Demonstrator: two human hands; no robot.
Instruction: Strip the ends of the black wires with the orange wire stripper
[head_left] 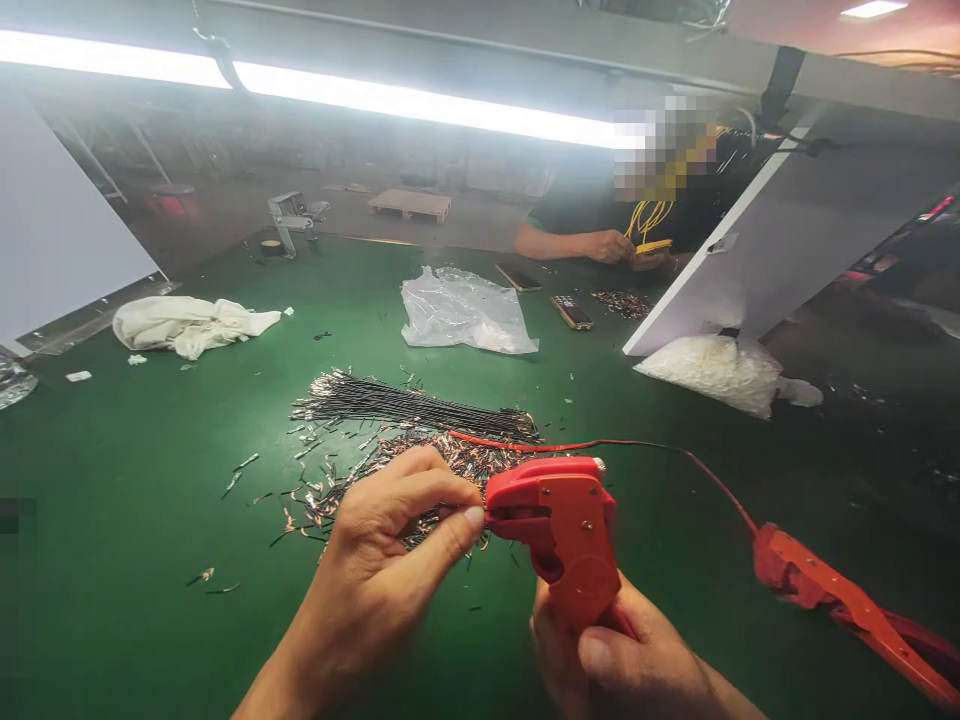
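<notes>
My right hand (637,650) is wrapped around the handle of a red wire stripper (577,540), its jaws pointing left. My left hand (397,540) is closed, thumb and index finger pinched together right at the jaws. Between those fingertips is a thin wire, mostly hidden by the hand. Just beyond the hands lies a bundle of black wires (412,402) with bare metal ends at the left. A loose heap of short wire scraps (352,490) spreads in front of the bundle, partly behind my left hand.
A second red hand tool (847,590) lies at right, with a thin red cord (622,442) running left from it. Farther back are a clear plastic bag (465,310), white cloth (191,325), two phones (571,312) and a bag of white pieces (712,370). A co-worker (592,230) handles yellow cords opposite.
</notes>
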